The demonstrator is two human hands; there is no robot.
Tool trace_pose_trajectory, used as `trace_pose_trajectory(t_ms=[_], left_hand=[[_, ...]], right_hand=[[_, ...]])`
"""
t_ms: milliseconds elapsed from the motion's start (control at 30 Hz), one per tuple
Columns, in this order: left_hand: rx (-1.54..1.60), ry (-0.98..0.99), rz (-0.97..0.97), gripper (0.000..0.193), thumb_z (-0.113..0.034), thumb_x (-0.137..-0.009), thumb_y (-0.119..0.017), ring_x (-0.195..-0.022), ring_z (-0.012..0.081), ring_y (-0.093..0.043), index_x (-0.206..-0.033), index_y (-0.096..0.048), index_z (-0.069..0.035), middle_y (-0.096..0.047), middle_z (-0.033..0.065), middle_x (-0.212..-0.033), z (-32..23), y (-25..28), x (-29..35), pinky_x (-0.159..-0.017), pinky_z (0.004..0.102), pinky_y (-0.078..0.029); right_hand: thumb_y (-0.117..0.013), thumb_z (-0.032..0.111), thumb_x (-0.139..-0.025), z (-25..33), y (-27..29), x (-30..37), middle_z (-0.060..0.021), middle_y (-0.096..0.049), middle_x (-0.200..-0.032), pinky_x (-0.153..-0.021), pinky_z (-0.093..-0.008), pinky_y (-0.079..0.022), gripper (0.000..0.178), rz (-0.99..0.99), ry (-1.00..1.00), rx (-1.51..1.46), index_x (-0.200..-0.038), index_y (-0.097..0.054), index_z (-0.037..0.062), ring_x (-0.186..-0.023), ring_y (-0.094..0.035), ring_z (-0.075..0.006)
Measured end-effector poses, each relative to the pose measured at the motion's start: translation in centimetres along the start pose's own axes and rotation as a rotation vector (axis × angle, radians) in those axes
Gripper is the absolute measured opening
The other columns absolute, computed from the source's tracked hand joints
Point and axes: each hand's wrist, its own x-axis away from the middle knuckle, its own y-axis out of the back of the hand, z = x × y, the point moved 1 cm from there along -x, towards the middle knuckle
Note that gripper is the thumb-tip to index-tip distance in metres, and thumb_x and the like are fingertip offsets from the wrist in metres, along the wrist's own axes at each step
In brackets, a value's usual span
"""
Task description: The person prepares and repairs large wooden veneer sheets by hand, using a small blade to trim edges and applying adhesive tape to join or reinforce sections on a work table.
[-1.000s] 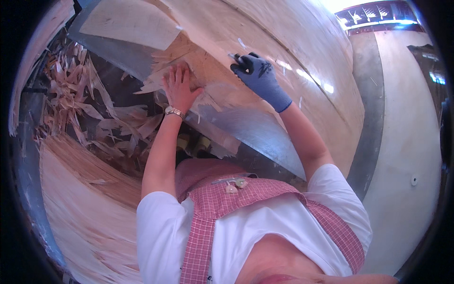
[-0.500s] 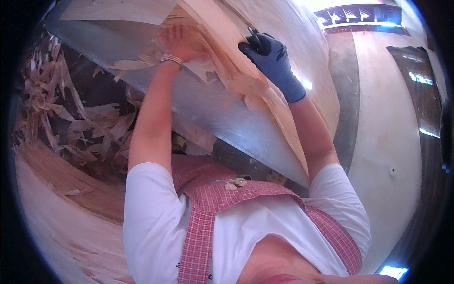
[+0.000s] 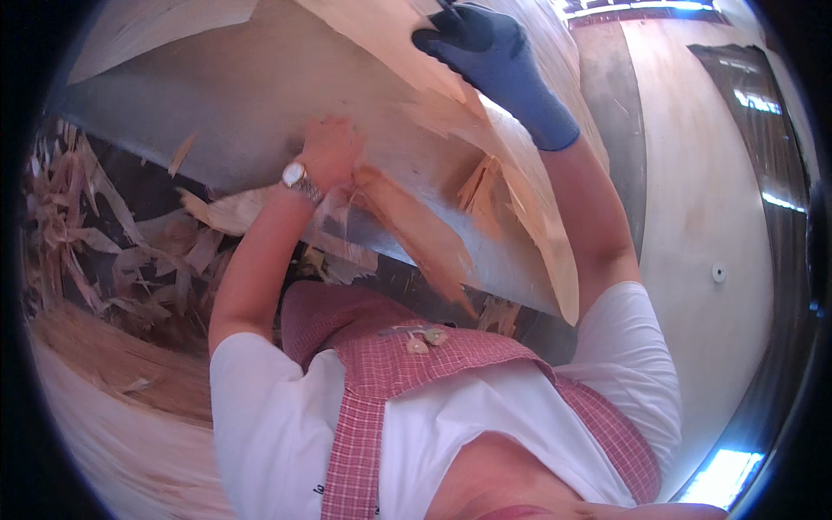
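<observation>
- Thin pale wood veneer, one large veneer sheet (image 3: pixel 537 199), lay over a grey metal table (image 3: pixel 260 113) in front of the person, and its long axis ran from the far left to the near right of the scene.
- The torn edge of the sheet hung over the near side of the table, with a loose strip (image 3: pixel 416 234) pointing down toward the person's pink checked apron (image 3: pixel 485 364).
- The left hand (image 3: pixel 329 156), bare and with a wristwatch (image 3: pixel 295 175), was pressed on the ragged edge where the strip began; the fingers seemed closed into the splinters, but I cannot tell if they pinched a piece.
- The right hand (image 3: pixel 485 52), in a dark blue glove, was farther away and to the right, resting on the top face of the sheet with the fingers curled; something dark showed at its fingertips, too small to identify.
- So the torn part lay directly under and just near of the left hand, which was the nearer hand to it; the right hand was well apart, up the sheet.
- A heap of veneer scraps (image 3: pixel 95 225) lay on the floor at the left.
</observation>
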Motion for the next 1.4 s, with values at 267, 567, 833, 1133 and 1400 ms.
trace_pose_trajectory(t_ms=[267, 567, 833, 1133, 1400], left_hand=[[1.453, 0.007, 0.347, 0.044, -0.037, -0.097, -0.053, -0.107, 0.0245, -0.061, -0.124, -0.062, -0.004, -0.065, 0.0126, -0.121, -5.0, 1.3, -2.4, -0.096, 0.0369, -0.044], [1.152, 0.549, -0.199, 0.027, -0.018, -0.098, -0.046, -0.088, 0.0217, -0.063, -0.099, -0.061, 0.004, -0.062, 0.0110, -0.101, -1.1, -5.6, 6.8, -0.073, 0.0331, -0.050], [0.905, 0.721, -0.334, 0.025, -0.018, -0.094, -0.060, -0.067, 0.0153, -0.057, -0.083, -0.063, 0.004, -0.060, 0.0031, -0.076, -0.9, -6.3, 10.3, -0.063, 0.0316, -0.048], [1.258, 1.050, -0.243, 0.018, -0.015, -0.094, -0.063, -0.077, 0.0098, -0.060, -0.095, -0.067, 0.003, -0.067, 0.0034, -0.083, -0.2, -3.6, 5.5, -0.067, 0.0254, -0.049], [1.065, 1.002, -0.170, 0.011, -0.012, -0.093, -0.060, -0.063, 0.0196, -0.064, -0.094, -0.060, -0.001, -0.065, 0.0065, -0.080, -1.7, 3.1, -0.4, -0.058, 0.0300, -0.052]], right_hand=[[-0.073, 0.036, -0.080, -0.9, -4.2, 0.4, -0.0154, -0.064, -0.077, -0.066, -0.0403, -0.049, 0.031, 0.020, 0.168, -0.034, -0.084, -0.067, 0.0062, -0.072, -0.062, -0.0331], [-0.071, 0.021, -0.087, -2.0, -5.3, 9.7, -0.0168, -0.064, -0.089, -0.073, -0.0381, -0.051, 0.024, -0.076, -0.212, -0.320, -0.102, -0.067, 0.0033, -0.083, -0.063, -0.0348], [-0.063, 0.019, -0.080, -2.7, -13.6, 38.3, -0.0111, -0.057, -0.113, -0.080, -0.0415, -0.053, 0.044, 0.348, -0.360, 0.131, -0.124, -0.059, 0.0193, -0.102, -0.058, -0.0319], [-0.063, 0.029, -0.081, 0.0, -18.0, 39.7, -0.0128, -0.055, -0.116, -0.084, -0.0427, -0.052, 0.044, 0.262, -0.477, -0.062, -0.121, -0.057, 0.0131, -0.108, -0.056, -0.0300], [-0.059, 0.023, -0.081, 0.6, -18.4, 37.1, -0.0158, -0.054, -0.118, -0.088, -0.0445, -0.050, 0.046, 0.108, -0.584, 0.112, -0.126, -0.055, 0.0104, -0.108, -0.055, -0.0312]])
